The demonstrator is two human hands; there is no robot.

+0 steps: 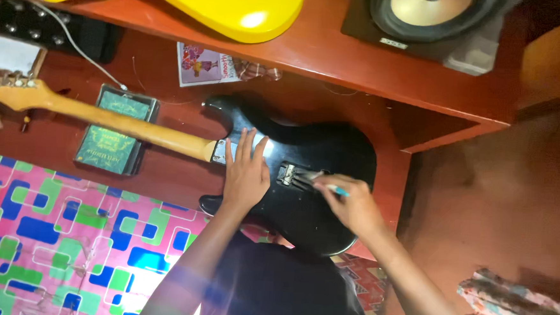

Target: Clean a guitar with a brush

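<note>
A black electric guitar body (317, 178) is laid flat on the red-brown desk (164, 170), near its right edge, with the pale wooden neck (116, 123) stretched towards the left edge. The left hand (246, 175) is pressed flat and open on the body beside the metal neck plate (219, 151), nothing being grasped. The right hand (351, 203) is closed around a slim tool with a light blue handle (337, 190), whose tip is held at the spring cavity (295, 176); the tool is blurred, so its kind cannot be told for certain. A green-covered box (114, 129) is seen under the neck, and a small printed card (202, 64) lies towards the back edge. On the raised shelf behind, a yellow guitar body (192, 3) and a speaker (428, 18) are placed. A pink patterned cloth (53, 229) is spread along the desk's front left corner.
</note>
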